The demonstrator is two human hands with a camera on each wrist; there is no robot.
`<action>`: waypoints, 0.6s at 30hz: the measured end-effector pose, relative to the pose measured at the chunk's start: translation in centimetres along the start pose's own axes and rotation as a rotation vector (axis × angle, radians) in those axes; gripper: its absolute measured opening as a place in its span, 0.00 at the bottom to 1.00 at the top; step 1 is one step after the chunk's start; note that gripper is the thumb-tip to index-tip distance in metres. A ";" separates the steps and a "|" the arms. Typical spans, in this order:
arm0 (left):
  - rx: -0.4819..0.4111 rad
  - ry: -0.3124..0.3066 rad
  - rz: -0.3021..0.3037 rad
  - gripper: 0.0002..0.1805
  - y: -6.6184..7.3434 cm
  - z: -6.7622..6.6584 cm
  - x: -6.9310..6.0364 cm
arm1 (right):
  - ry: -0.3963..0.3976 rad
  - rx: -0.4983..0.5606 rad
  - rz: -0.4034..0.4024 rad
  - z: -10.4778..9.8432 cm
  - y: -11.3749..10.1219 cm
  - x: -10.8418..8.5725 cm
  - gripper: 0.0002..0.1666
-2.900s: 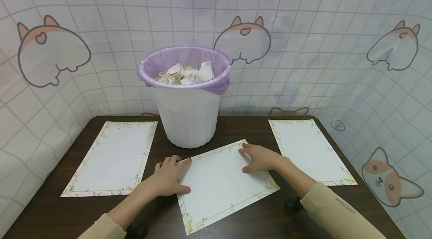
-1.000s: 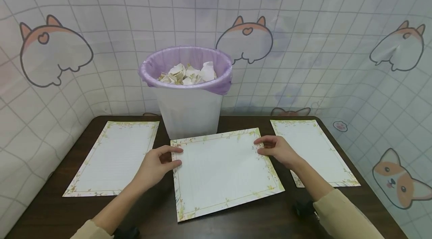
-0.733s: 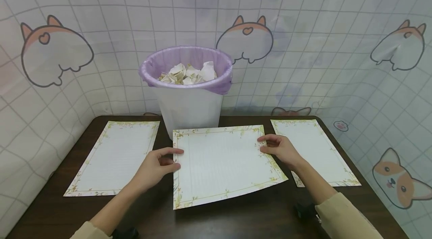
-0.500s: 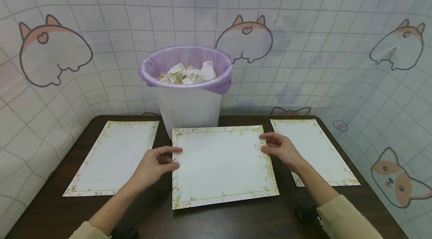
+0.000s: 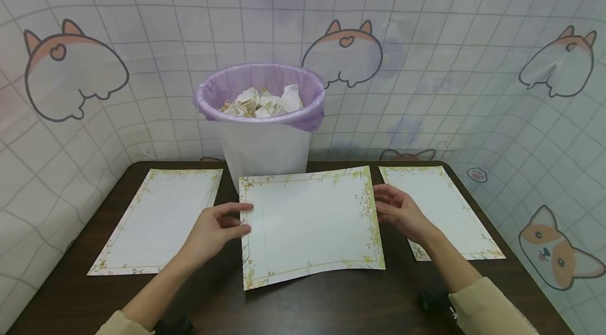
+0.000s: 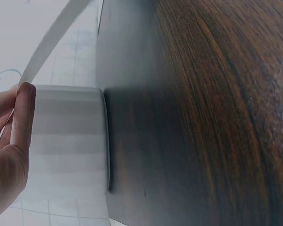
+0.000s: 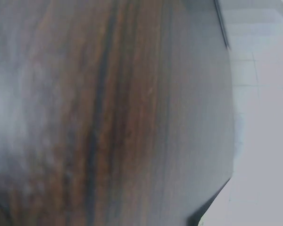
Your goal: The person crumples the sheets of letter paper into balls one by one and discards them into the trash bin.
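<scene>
A sheet of writing paper point(image 5: 307, 224) with a leafy printed border is held up, tilted, above the table before the bin. My left hand point(image 5: 210, 232) pinches its left edge, thumb in front; the left wrist view shows the same hand point(image 6: 12, 146) with the paper's thin edge between thumb and fingers. At the sheet's right edge is my right hand point(image 5: 404, 214), fingers loosely bent, thumb off the front face. Its fingertips are close to the edge, perhaps partly behind it; contact is unclear. Only a sliver of that hand shows in the right wrist view.
A white bin point(image 5: 265, 148) with a purple liner point(image 5: 307, 114) stands behind the sheet, holding crumpled paper point(image 5: 265, 103). Similar bordered sheets lie flat, a left sheet point(image 5: 156, 219) and a right sheet point(image 5: 442, 214), on the dark wooden table point(image 5: 331, 308). Patterned cloth surrounds the table's back and sides.
The sheet has been lifted off the table, turned straighter and tilted up. My right thumb and fingers have slid off its front to the right edge; my left hand keeps its pinch.
</scene>
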State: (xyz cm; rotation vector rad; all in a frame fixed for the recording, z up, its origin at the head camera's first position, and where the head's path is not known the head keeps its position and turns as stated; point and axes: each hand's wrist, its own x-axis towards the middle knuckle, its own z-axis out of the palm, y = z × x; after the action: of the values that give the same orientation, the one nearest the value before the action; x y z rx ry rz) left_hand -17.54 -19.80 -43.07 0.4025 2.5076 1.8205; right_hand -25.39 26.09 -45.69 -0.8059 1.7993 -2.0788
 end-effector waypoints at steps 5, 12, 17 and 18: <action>-0.018 0.000 -0.002 0.25 0.1 0.2 0.1 | -0.145 0.036 -0.033 0.2 0.0 -0.1 0.27; -0.077 -0.026 -0.020 0.26 0.3 0.6 0.2 | -0.334 0.142 -0.003 0.6 -0.4 -0.3 0.35; -0.101 -0.018 -0.045 0.26 0.1 0.7 0.3 | -0.387 0.173 0.045 0.8 -0.5 -0.3 0.38; -0.105 -0.016 -0.050 0.27 0.0 0.7 0.3 | -0.391 0.174 0.055 0.8 -0.5 -0.3 0.39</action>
State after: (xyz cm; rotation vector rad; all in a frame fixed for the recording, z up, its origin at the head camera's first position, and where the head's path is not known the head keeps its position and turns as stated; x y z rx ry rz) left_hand -17.71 -19.03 -43.24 0.3464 2.3762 1.9117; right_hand -24.57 25.68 -45.24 -1.0161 1.3983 -1.8539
